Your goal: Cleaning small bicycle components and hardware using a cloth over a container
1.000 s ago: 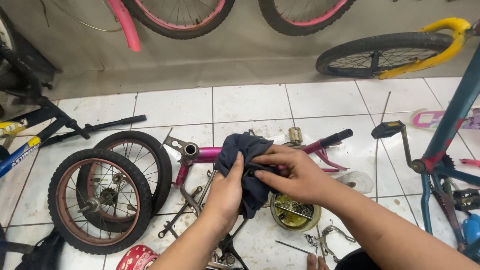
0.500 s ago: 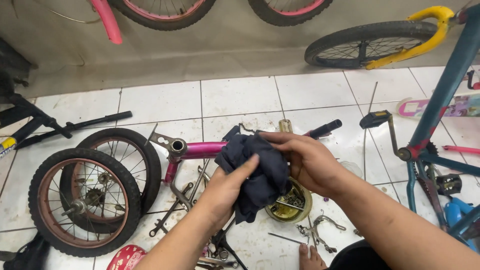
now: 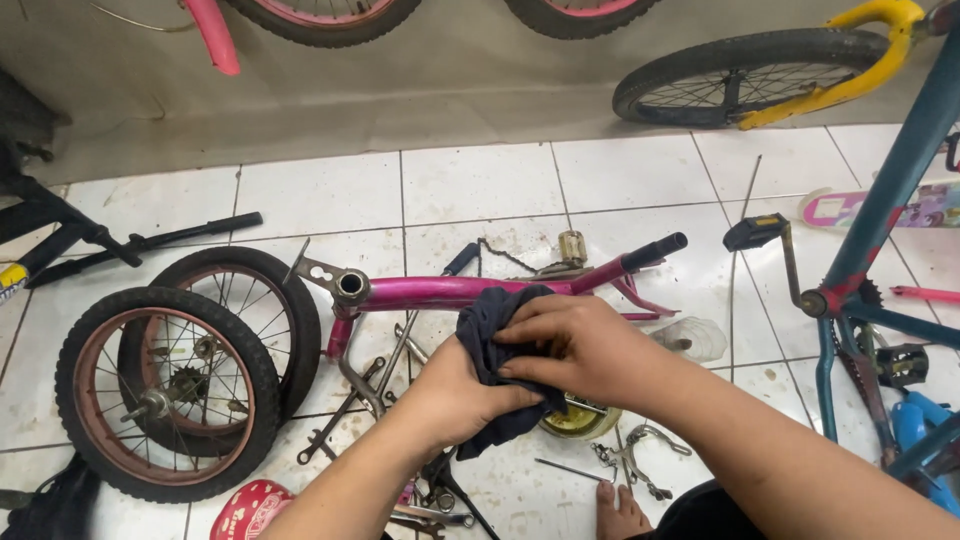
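Both hands hold a dark blue rag (image 3: 497, 345) over the white tiled floor (image 3: 480, 185). The left hand (image 3: 455, 395) is curled around the lower part of the rag. The right hand (image 3: 585, 350) lies on top, its fingers (image 3: 525, 335) bent and pressing into the cloth. The rag sits just in front of a pink bike frame (image 3: 450, 292) that lies flat on the floor. Two small black wheels (image 3: 180, 380) lie to the left, one partly on the other. A yellow round part (image 3: 585, 422) peeks out under the right hand. Metal tools (image 3: 350, 400) lie near the frame.
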